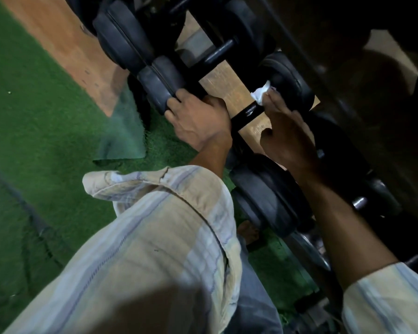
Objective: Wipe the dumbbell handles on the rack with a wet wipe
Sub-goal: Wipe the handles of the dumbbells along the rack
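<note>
Left hand (200, 119) curls round the handle (245, 114) on the rack; right hand (287, 138) pinches the wipe (260, 92) at its far end — risk: small wad slips from fingertips — misses mid-handle.

The left hand (198, 121) covers one end of the dumbbell handle (247, 113). Beyond that handle the rack (348, 68) sinks into shadow, perhaps holding more weights. The wipe (260, 92) is mostly hidden by the right hand (287, 138).

Between my left hand (200, 121) and my right hand (287, 138) a short stretch of the dumbbell handle (247, 113) lies bare; black weight heads (159, 88) crowd both ends, with the dark upper rack rail (348, 75) overhead
</note>
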Demonstrator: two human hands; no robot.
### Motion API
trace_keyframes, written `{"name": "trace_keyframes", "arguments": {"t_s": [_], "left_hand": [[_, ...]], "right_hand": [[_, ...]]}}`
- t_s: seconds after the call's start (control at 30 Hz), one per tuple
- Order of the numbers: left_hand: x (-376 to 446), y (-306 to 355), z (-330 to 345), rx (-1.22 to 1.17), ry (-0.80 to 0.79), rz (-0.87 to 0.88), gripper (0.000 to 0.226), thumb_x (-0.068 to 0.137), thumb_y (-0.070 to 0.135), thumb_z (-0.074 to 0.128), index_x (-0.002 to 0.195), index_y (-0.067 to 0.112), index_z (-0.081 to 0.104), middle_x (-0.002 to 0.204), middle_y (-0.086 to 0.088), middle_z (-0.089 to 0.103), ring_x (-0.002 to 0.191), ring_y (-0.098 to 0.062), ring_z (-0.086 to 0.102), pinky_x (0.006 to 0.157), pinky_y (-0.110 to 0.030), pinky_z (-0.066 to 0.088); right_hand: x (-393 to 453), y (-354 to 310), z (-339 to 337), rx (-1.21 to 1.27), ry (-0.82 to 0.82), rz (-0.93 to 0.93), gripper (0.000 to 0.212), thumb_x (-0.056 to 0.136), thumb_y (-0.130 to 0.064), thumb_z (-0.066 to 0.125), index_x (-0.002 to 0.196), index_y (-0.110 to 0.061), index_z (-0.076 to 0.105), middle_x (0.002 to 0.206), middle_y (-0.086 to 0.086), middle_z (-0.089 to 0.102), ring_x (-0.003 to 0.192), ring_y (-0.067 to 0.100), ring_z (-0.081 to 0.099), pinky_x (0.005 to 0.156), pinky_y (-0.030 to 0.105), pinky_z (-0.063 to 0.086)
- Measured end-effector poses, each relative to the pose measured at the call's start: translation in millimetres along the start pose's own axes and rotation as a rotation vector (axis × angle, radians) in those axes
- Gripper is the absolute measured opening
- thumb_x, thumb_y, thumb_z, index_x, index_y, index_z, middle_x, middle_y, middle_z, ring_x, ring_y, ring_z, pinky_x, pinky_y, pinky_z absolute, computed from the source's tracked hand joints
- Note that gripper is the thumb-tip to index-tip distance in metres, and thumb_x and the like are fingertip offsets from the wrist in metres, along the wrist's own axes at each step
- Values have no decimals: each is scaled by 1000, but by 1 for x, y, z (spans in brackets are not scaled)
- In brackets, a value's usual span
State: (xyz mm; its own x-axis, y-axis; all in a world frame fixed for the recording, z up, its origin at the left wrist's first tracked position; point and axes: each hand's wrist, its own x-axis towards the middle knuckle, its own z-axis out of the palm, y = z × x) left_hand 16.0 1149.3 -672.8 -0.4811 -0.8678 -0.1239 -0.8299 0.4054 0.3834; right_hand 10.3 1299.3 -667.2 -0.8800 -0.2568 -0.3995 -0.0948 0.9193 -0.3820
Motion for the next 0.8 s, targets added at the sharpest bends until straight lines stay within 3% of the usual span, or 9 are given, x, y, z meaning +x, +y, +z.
{"name": "trace_keyframes", "arguments": {"t_s": [0.27,0.3,0.33,0.37,0.43,0.47,0.6,0.73,0.8], "left_hand": [[0,-1,1,24,2,11,34,86,36,53,111,13,56,120,-9,56,114,-32,50,83,-43,45],[0,-1,1,33,1,15,34,86,36,52,111,14,56,119,-9,56,114,-32,50,83,-43,46],[0,0,1,39,3,19,34,85,36,52,110,14,56,119,-9,56,114,-32,50,83,-43,46],[0,0,2,41,5,21,34,84,35,51,110,14,56,118,-9,56,113,-32,50,82,-43,47],[1,0,2,37,7,23,33,84,35,51,109,14,56,117,-9,55,112,-32,50,81,-44,48],[1,0,3,38,9,27,33,84,35,51,108,14,56,117,-9,56,112,-32,50,81,-44,48],[1,0,3,62,7,36,33,84,35,53,109,14,57,117,-8,56,112,-31,50,81,-42,47],[1,1,2,71,6,41,34,83,35,53,108,13,56,117,-8,56,112,-31,50,81,-43,49],[1,2,1,84,-4,41,34,83,36,53,109,14,56,118,-8,55,114,-30,49,82,-43,49]], "right_hand": [[-1,-29,18,241,-74,198,85,93,-14,49,162,-14,0,170,7,5,149,31,23,111,39,29],[3,-33,18,301,-75,240,84,93,-14,49,161,-11,-1,163,19,22,142,30,36,103,32,37],[6,-33,19,371,-102,278,80,92,-16,50,160,-11,8,138,23,48,119,23,54,84,23,43],[6,-37,17,498,-137,311,70,86,-21,51,151,-19,26,101,11,55,89,12,57,65,18,41],[13,-36,17,827,-120,376,21,78,-20,51,97,-28,46,73,-6,40,61,5,43,47,19,34],[19,-31,20,1023,-62,425,19,78,-9,52,79,-26,44,68,-4,41,56,5,43,45,19,35],[37,-9,16,1665,45,708,28,41,7,51,56,-14,40,62,7,35,52,16,38,58,30,33],[48,-2,10,1826,-68,776,25,53,5,47,49,-18,41,54,-2,35,61,15,38,96,34,44],[50,-4,9,1820,-163,789,20,55,4,45,53,-14,52,59,0,52,75,17,49,106,37,43]]}}
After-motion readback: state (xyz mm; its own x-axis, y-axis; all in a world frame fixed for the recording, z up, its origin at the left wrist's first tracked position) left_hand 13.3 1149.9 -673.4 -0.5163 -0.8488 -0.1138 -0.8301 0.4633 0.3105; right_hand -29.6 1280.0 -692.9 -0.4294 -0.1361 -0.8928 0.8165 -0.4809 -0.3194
